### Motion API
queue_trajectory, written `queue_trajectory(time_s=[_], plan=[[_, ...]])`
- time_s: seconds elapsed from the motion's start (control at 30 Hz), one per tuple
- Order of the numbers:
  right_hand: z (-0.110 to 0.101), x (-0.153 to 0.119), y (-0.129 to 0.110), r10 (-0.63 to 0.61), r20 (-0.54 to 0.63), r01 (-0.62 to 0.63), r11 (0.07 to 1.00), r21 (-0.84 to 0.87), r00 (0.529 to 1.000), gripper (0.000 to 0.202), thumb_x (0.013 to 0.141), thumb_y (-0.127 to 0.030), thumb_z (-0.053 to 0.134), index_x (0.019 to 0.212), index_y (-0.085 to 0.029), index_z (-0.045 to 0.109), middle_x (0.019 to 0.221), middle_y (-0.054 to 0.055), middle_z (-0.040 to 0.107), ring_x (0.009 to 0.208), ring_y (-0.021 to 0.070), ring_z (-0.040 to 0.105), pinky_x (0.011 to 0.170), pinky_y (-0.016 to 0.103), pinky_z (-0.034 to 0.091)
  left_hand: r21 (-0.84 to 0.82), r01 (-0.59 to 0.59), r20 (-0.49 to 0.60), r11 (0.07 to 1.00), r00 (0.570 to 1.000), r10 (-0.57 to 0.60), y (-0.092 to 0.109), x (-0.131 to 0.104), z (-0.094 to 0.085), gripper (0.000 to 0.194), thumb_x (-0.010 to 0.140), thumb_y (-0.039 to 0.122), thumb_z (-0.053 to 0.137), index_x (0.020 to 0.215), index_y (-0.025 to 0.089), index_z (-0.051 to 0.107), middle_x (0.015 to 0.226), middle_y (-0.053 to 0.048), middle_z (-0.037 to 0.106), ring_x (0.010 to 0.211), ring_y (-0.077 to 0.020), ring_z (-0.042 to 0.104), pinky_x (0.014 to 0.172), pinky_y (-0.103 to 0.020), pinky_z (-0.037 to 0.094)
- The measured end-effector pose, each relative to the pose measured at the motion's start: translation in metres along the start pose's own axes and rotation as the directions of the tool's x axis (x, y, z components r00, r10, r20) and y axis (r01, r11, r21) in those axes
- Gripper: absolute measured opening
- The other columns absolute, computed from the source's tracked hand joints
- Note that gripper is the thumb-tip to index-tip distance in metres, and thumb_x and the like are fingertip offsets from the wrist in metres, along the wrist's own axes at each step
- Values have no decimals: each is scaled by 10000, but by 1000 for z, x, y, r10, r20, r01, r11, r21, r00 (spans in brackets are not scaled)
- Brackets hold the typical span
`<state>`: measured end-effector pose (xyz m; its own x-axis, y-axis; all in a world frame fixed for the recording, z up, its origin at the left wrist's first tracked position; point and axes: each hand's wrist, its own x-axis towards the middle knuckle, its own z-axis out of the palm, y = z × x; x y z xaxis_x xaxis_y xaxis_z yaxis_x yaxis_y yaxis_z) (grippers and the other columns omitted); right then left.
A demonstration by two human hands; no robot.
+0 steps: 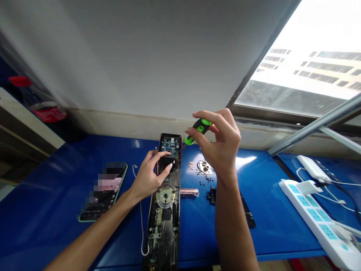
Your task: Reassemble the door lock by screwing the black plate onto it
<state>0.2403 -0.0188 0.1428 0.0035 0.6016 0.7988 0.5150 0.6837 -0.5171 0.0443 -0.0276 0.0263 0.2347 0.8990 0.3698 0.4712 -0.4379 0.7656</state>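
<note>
A long black housing, which looks like an electronic door lock panel (173, 182), lies lengthwise on the blue table. At its far end sits a blue-green circuit board (168, 143); a round metal part (166, 195) is farther down. My left hand (149, 175) rests over the panel, thumb and forefinger apart, fingertips at the board's lower edge. Between the fingers of my right hand (224, 139) is a green-and-black screwdriver (199, 130), tilted, its shaft pointing down toward the board's right edge. Whether the tip touches a screw is too small to tell.
Right of the panel lie a metal plate part with wire (205, 166), several small screws (208, 180), a copper-coloured cylinder (189, 192) and a black bracket (213, 195). A phone (108, 192) and white cable lie left. A bottle (47, 109) and power strip (313, 216) flank the table.
</note>
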Motion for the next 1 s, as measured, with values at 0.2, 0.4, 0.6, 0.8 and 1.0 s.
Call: queue_trajectory(time_s=[0.2,0.4,0.6,0.8,1.0], plan=[[1,-1,-2,-10,192,-20,989,150,981,437,1003,-239,451,1414,-347,551,1328,35,635,1120,216,658,879,408,631,11,1,7,1000,1000,-1,0,-1,-1,326,942,363,597,1254,268,607,1190,-73,563,1101,-241,606,1025,-463,497],[4,-1,1,18,10,-18,1000,13,1000,295,887,-293,697,1179,-334,720,1097,40,615,954,191,641,794,365,635,10,-11,-1,1000,1000,11,-3,-1,0,334,941,366,591,1259,266,606,1200,-78,566,1132,-251,609,1040,-476,499],[3,0,-2,1,196,-30,989,147,981,452,991,-233,483,1422,-354,547,1368,38,611,1142,227,651,901,415,628,7,-4,8,1000,1000,4,-2,-1,-1,333,943,364,589,1259,263,613,1201,-82,569,1125,-254,612,1033,-482,501],[5,0,-1,33,-27,-33,999,-1,999,295,871,-276,718,1162,-327,729,1071,36,626,948,194,647,801,370,634,-6,2,7,1000,1000,-2,-1,-2,-1,325,940,362,606,1247,255,618,1195,-79,562,1117,-247,610,1034,-474,498],[0,-1,0,6,159,-24,993,114,987,445,992,-224,472,1412,-347,555,1343,34,639,1163,232,656,906,430,622,-5,1,8,1000,1000,-1,-2,-1,0,314,946,352,604,1243,250,621,1199,-82,559,1115,-248,608,1030,-473,498]])
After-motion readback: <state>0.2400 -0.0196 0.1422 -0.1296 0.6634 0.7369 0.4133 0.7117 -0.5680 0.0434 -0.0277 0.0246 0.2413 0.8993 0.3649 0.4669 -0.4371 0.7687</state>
